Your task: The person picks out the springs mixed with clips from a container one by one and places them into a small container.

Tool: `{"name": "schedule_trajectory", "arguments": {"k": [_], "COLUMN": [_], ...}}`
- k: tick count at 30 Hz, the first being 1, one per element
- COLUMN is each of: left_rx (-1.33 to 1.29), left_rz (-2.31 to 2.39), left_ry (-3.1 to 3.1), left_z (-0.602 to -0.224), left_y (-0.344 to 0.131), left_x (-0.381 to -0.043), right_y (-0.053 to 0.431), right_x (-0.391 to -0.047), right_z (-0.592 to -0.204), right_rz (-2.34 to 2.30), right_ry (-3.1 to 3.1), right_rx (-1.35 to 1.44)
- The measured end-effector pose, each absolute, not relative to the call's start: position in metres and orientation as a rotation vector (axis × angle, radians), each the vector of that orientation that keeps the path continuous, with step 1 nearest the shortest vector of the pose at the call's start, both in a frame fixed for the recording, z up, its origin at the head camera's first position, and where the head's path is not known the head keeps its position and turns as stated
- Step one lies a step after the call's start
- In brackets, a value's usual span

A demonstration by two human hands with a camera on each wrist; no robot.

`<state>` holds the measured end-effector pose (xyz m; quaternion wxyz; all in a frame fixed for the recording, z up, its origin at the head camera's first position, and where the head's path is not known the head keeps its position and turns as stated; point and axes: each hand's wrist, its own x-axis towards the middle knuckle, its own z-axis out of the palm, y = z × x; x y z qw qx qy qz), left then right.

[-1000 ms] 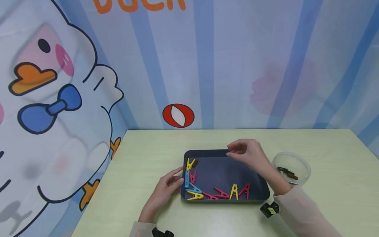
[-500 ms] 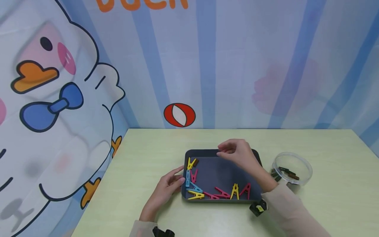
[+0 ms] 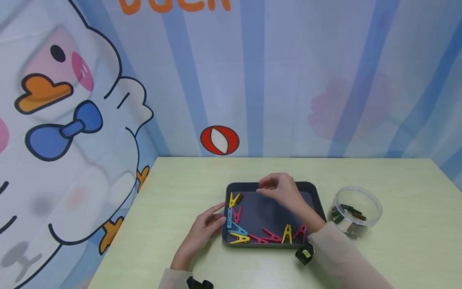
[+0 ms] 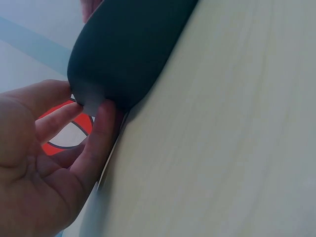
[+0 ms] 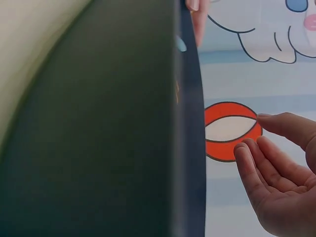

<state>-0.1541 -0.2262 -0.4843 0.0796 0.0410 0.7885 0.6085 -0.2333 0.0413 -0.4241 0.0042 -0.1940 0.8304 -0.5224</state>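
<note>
A dark grey tray [image 3: 267,245] lies on the table, with several yellow, blue and pink clothespins along its left and front walls. A yellow clothespin [image 3: 235,199] and a small brown piece [image 3: 240,198] are near its back left corner. My left hand [image 3: 203,228] rests against the left wall from outside; in the left wrist view its thumb [image 4: 104,118] and fingertips touch the tray. Over the tray's back part hovers my right hand [image 3: 283,192], thumb and fingers bent apart. In the right wrist view nothing shows between those fingertips [image 5: 249,145].
A clear round tub [image 3: 377,210] to the right of the tray contains several dark green and brown clothespins [image 3: 351,209]. The pale table [image 3: 180,180] ends at a printed curtain [image 3: 288,80] behind. Pink clothespins [image 3: 301,232] lie at the tray's front right.
My right hand has moved left across the back of the tray and slightly lower, away from the tub. My left hand stays at the tray's left wall. The clothespins keep their places.
</note>
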Motion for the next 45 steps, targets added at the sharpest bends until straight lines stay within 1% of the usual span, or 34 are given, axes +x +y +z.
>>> {"name": "schedule_trajectory", "arguments": {"k": [21,29,45], "left_rx": [0.129,0.114,0.143], "left_rz": [1.857,1.856,1.853], "left_ry": [2.294,2.302,2.293], "left_z": [-0.483,-0.481,-0.483], "left_y": [-0.226,-0.226,-0.228], "left_x": [-0.153,-0.152,-0.153], "right_y": [0.006,-0.005,-0.021], "right_x": [-0.24,-0.242,-0.244], "right_z": [-0.456,-0.462,-0.472], "right_rz": [-1.639,-1.614,-1.556], "right_ry": [2.596,2.626,2.658], "right_rx": [-0.488,-0.454,-0.487]}}
